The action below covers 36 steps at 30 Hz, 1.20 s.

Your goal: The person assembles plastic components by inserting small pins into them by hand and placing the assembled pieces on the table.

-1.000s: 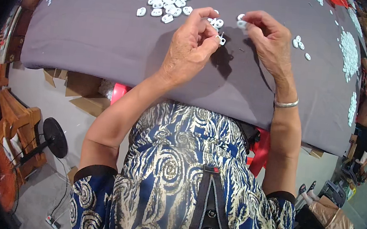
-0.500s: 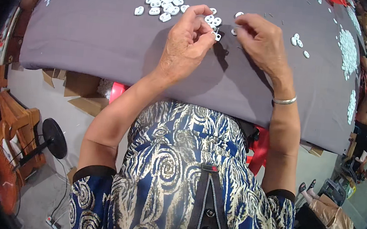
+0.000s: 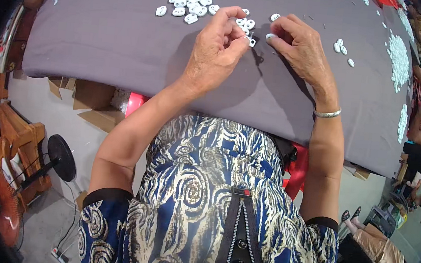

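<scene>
My left hand is closed in a pinch on a small white plastic cord-lock piece. A thin pin-like spring stands up from that piece. To its right, my right hand has thumb and forefinger closed on a white oval cord-lock piece, low over the cloth. Beyond the left fingertips lie a few two-holed white cord locks, partly covered by the hand. Another white oval piece rests just beyond the right fingers.
A loose pile of white cord locks lies at the far left on the grey cloth-covered table. Small springs are scattered beyond my right hand. A few white ovals and a larger heap lie right. Fans stand at lower left.
My right thumb and forefinger have closed on a white oval piece. The left hand has shifted slightly right, and the spring on its piece shows more upright.
</scene>
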Each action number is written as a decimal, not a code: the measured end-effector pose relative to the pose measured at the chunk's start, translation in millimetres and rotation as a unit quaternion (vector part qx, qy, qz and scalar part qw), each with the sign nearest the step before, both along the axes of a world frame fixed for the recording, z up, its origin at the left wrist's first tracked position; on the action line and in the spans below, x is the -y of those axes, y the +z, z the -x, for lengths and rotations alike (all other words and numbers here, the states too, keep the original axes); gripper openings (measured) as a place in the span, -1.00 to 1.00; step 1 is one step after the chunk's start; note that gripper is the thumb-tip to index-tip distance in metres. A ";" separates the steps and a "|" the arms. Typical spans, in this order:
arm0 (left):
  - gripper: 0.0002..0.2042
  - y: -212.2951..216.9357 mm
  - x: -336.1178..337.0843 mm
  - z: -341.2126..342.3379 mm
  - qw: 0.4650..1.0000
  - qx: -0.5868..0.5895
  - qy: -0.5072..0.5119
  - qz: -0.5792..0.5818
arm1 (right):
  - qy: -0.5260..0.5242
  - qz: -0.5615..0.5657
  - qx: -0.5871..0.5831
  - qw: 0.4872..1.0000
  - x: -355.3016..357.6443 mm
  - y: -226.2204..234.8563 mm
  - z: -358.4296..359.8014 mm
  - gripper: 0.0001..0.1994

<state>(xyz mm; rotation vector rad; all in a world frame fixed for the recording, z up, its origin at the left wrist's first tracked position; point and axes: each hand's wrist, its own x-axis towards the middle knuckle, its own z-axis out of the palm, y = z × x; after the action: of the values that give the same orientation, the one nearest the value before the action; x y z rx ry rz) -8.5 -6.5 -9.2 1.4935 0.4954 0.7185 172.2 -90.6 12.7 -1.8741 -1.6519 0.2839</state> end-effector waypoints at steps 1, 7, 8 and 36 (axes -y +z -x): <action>-0.66 0.7 0.5 0.2 1.000 -0.003 0.000 0.004 | 0.010 -0.010 -0.006 1.000 0.0 -0.6 0.8 -0.86; -0.66 -2.1 1.1 -0.9 1.000 0.000 0.000 -0.005 | -0.016 0.030 -0.171 0.985 -0.3 5.8 6.2 -0.86; -0.66 -2.2 1.3 -0.9 1.000 0.000 0.002 -0.004 | -0.008 0.007 -0.258 0.966 -1.5 3.8 6.1 -0.86; -0.62 -3.6 1.9 1.1 1.000 -0.006 -0.024 -0.009 | -0.020 0.013 -0.426 0.904 -2.9 0.6 25.2 -0.87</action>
<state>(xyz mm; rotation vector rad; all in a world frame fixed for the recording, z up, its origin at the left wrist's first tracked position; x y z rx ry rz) -9.5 -8.3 -12.7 1.5220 0.4622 0.6793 146.9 -87.7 13.4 -1.4556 -0.9938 0.9535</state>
